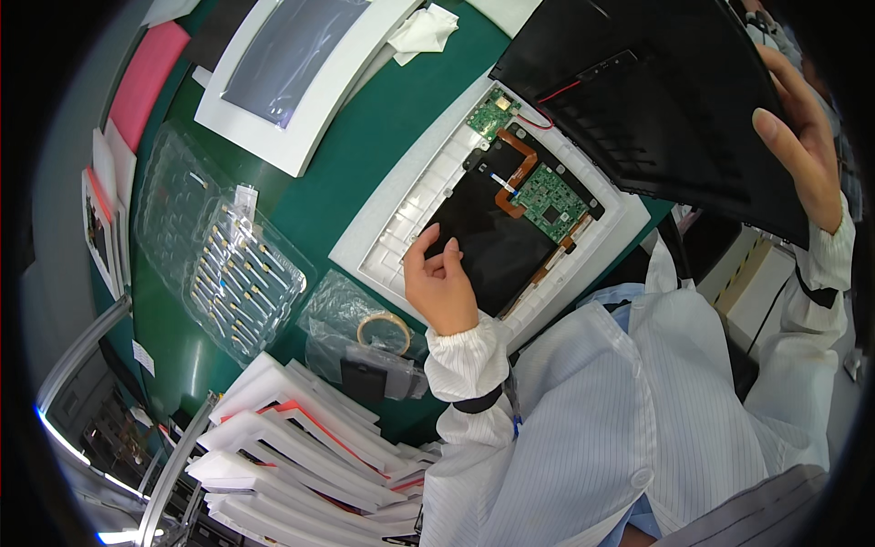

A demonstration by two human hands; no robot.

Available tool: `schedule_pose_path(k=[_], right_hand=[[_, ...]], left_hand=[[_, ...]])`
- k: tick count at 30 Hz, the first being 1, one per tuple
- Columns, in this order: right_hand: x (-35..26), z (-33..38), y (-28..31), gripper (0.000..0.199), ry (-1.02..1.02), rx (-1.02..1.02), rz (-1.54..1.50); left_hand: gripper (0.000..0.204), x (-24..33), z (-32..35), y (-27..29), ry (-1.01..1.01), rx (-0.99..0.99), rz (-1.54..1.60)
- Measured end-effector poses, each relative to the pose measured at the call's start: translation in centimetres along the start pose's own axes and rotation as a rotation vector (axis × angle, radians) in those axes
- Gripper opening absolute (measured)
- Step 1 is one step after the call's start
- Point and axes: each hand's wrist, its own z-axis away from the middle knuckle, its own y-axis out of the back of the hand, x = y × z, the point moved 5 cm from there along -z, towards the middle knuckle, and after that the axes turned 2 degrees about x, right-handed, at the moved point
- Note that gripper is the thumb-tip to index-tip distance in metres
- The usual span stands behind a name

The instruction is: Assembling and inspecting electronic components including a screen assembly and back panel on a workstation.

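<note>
A white-framed flat device point(392, 239) lies face down on a white foam sheet point(350, 248), its inside exposed. A green circuit board point(550, 202) sits on its black inner panel point(492, 246), joined by an orange flex cable point(516, 164). My left hand point(443, 284) hovers over or rests on the frame's near left side, fingers loosely bent and apart, with nothing visible in them. My right hand point(807, 150) grips the outer edge of a black back cover point(674, 100), tilted up at the device's right. A thin red wire point(538, 123) runs between cover and small board point(493, 113).
At the left, a clear plastic tray point(296, 281) holds several small cables. Near it lie plastic bags point(328, 314) and a roll of tape point(384, 317). Foam-wrapped panels point(273, 456) are stacked at the lower left. Another white-framed screen point(319, 137) and a white cloth point(427, 32) lie farther back.
</note>
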Motion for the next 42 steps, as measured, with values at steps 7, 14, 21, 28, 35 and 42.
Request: schedule_pose_path(k=[7,14,21,28,35,42], right_hand=[[-1.0,0.1,-0.3,0.053,0.133,0.036,-0.162],[-3.7,0.3,-1.1,0.051,0.101,-0.109,-0.311],[-7.3,1.2,-3.3,0.040,0.312,-0.106,-0.395],[-15.9,5.5,-15.4,0.045,0.304,-0.321,-0.351],[-16.1,6.3,-33.1,0.034,0.234,-0.302,-0.212],[-7.4,8.8,-30.4,0.033,-0.052,-0.209,-0.717]], left_hand=[[0.034,-4.2,5.6,6.2,-0.102,0.408,-0.465],[0.026,-8.5,8.0,5.4,0.054,0.114,-0.589],[0.015,-7.7,7.8,5.2,0.010,0.201,-0.638],[0.029,-11.2,6.5,6.7,0.261,0.062,0.159],[0.030,-4.0,3.3,12.5,-0.226,0.593,0.140],[0.021,3.1,-5.1,4.0,-0.608,0.172,-0.479]])
